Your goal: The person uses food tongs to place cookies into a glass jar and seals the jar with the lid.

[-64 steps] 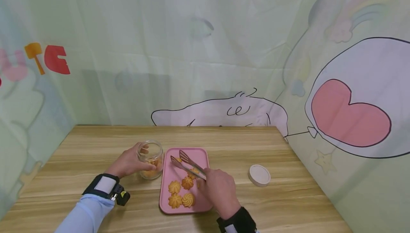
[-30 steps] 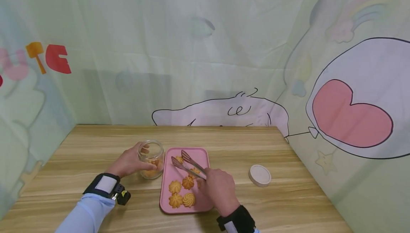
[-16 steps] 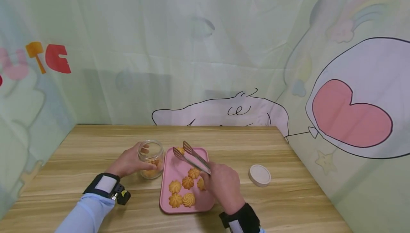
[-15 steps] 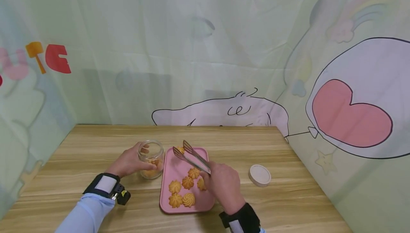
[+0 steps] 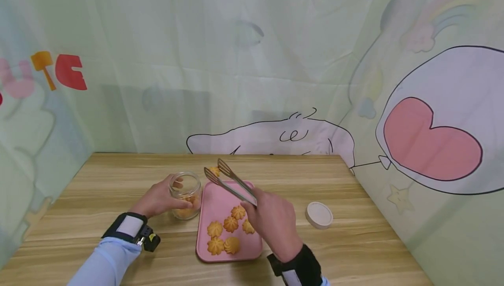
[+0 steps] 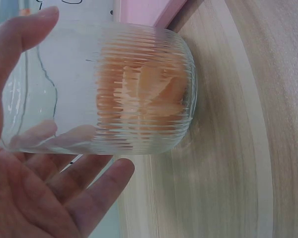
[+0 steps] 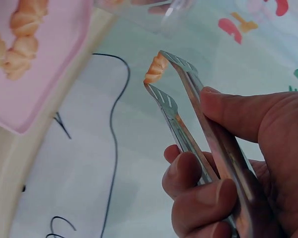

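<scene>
My right hand [image 5: 273, 220] grips metal tongs [image 5: 232, 183] with slotted tips. Between those tips a golden swirled cookie [image 7: 156, 68] is pinched, held in the air above the far end of the pink tray [image 5: 208, 198]. My left hand [image 5: 161, 198] holds an uncapped clear glass jar [image 5: 185, 190] upright on the table, just left of the tray. Orange-golden cookies [image 6: 149, 94] fill the lower part of the jar, seen through its ribbed wall in the left wrist view. Several cookies [image 5: 230, 223] lie on the tray's nearer half.
A round white lid [image 5: 319, 215] lies on the wooden table [image 5: 366, 242] to the right of the tray. Behind the table hangs a pale printed cloth [image 5: 220, 71] with cartoon drawings, which also runs along both sides.
The tongs, low over the tray's far end earlier, have risen with a cookie between their tips and shifted slightly left. My left hand and the jar have stayed put.
</scene>
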`<state>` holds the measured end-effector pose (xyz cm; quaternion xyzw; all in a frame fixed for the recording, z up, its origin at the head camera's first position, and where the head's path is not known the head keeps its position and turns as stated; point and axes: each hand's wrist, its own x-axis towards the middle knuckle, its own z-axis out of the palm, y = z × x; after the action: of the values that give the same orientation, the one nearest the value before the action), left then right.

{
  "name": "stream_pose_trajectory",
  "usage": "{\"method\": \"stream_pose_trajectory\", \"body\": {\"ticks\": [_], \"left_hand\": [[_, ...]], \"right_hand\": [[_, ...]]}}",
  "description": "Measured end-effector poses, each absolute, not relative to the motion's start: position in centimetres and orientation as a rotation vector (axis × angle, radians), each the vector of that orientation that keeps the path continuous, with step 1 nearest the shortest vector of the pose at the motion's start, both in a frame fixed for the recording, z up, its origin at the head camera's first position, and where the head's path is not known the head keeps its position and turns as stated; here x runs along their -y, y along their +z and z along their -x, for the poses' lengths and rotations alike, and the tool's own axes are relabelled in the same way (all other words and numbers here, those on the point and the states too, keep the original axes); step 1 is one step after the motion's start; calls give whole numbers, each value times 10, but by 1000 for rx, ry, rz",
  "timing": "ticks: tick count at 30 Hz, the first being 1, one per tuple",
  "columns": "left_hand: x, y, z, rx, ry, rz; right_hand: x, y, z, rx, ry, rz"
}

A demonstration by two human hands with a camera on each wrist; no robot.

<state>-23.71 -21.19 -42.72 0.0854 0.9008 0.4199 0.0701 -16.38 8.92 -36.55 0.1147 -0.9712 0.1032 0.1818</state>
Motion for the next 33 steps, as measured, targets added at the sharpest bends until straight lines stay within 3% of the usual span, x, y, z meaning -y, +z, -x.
{"method": "stream_pose_trajectory", "body": {"ticks": [33], "left_hand": [[214,-426,236,-2701,1257,-287]], "right_hand": [[-57,-342,153,2749,241,-523]]}}
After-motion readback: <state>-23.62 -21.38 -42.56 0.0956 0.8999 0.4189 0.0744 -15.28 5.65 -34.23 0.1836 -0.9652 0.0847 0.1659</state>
